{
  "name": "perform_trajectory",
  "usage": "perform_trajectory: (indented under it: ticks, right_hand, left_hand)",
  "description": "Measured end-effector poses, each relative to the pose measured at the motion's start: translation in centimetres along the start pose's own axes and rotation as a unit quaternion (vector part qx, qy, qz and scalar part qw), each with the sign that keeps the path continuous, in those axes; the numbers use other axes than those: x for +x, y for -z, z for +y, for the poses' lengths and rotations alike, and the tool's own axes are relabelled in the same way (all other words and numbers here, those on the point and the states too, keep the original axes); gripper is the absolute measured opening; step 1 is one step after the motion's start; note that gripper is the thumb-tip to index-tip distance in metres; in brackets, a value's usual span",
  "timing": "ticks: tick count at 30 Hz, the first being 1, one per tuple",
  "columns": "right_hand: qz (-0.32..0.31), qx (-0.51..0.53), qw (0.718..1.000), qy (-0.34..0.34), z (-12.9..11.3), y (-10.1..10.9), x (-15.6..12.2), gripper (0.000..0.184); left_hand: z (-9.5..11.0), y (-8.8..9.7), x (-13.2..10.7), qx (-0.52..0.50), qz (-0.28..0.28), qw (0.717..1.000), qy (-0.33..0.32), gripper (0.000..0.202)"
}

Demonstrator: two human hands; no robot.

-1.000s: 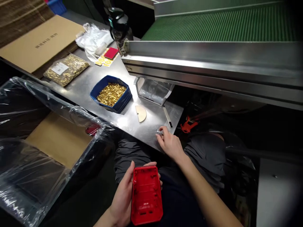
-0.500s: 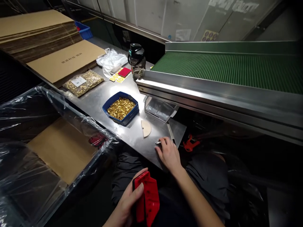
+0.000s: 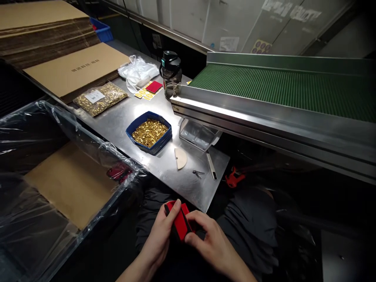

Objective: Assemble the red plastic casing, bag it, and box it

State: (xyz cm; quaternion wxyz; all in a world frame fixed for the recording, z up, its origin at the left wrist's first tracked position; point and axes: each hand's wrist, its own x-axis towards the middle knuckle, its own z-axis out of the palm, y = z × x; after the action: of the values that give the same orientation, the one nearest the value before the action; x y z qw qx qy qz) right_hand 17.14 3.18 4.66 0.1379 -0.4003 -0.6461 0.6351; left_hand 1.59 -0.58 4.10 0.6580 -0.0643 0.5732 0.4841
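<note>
Low over my lap, my left hand point(image 3: 164, 223) is closed around a red plastic piece with black edges point(image 3: 181, 225), its thumb along the top. My right hand point(image 3: 208, 235) grips the same piece from the other side, fingers and thumb bent around its near end. What kind of thing it is, I cannot tell. Beyond the hands on the metal table lie a small metal tool with spread handles point(image 3: 197, 173), a utility knife point(image 3: 211, 166) and a pale half-disc point(image 3: 180, 158). A blue tray point(image 3: 129, 135) holds many small gold-coloured parts point(image 3: 149, 132).
A green conveyor belt point(image 3: 279, 90) runs along the right, with a clear-lined bin point(image 3: 199, 135) under its edge. At left stands a plastic-lined crate point(image 3: 96, 188). Farther back are a bag of gold parts point(image 3: 101, 98), cardboard sheets point(image 3: 79, 66) and a bottle point(image 3: 171, 72).
My right hand has left the small metal tool on the table and come down to grip the red piece. The red piece has turned and sits slightly higher in my left hand.
</note>
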Motion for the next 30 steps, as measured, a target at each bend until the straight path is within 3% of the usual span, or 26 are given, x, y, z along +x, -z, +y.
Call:
perform_trajectory:
  ticks: [2,4,5,7,9,10,12,15,19,22,23,25,28,30]
  right_hand:
    - [0.021,0.057,0.998,-0.034,0.1,0.3,0.2,0.029]
    - [0.062,0.202,0.975,-0.063,0.3,0.5,0.3,0.028]
    - [0.085,0.296,0.948,-0.081,0.5,0.6,0.3,0.029]
    - [0.116,0.47,0.865,-0.128,1.0,0.6,0.4,0.022]
    - [0.119,0.578,0.788,-0.176,1.4,0.3,0.4,0.013]
    - [0.114,0.606,0.764,-0.191,1.6,0.1,0.4,0.01]
    - [0.095,0.629,0.743,-0.208,1.8,-0.4,0.5,0.01]
    - [0.052,0.609,0.764,-0.208,1.9,-0.8,0.4,0.016]
    - [-0.006,0.539,0.82,-0.194,1.3,0.6,0.5,0.022]
    - [-0.15,0.309,0.921,-0.184,0.4,2.0,1.1,0.04]
    - [-0.191,0.218,0.94,-0.178,-0.1,2.3,1.4,0.045]
    - [-0.227,0.103,0.953,-0.17,-1.2,2.5,1.9,0.05]
    - [-0.203,-0.083,0.97,-0.104,-3.2,2.3,3.2,0.047]
    - [-0.11,-0.244,0.962,-0.058,-4.4,2.4,5.0,0.043]
  left_hand:
    - [0.1,0.1,-0.1,-0.007,-0.023,1.0,-0.009,0.041]
    - [0.3,0.6,-0.2,-0.018,-0.052,0.998,-0.029,0.043]
    - [0.3,0.9,-0.2,-0.025,-0.06,0.997,-0.043,0.045]
    - [0.3,1.5,-0.2,-0.037,-0.065,0.995,-0.063,0.048]
    - [0.3,2.0,-0.2,-0.055,-0.091,0.993,-0.05,0.053]
    - [0.2,2.1,-0.3,-0.07,-0.12,0.99,-0.031,0.055]
    - [0.3,2.0,-0.5,-0.111,-0.189,0.976,0.006,0.06]
    - [0.6,1.8,-0.6,-0.175,-0.249,0.952,0.023,0.066]
    - [0.9,2.0,-0.4,-0.174,-0.28,0.939,0.096,0.067]
    - [0.3,2.8,-0.2,-0.099,-0.347,0.924,0.13,0.077]
    - [-0.1,3.2,-0.2,-0.061,-0.376,0.916,0.129,0.078]
    - [-0.8,4.0,-0.1,0.008,-0.421,0.899,0.118,0.077]
    - [-1.5,5.0,0.1,0.039,-0.446,0.888,0.102,0.09]
    - [-1.9,5.6,0.1,0.013,-0.439,0.892,0.109,0.097]
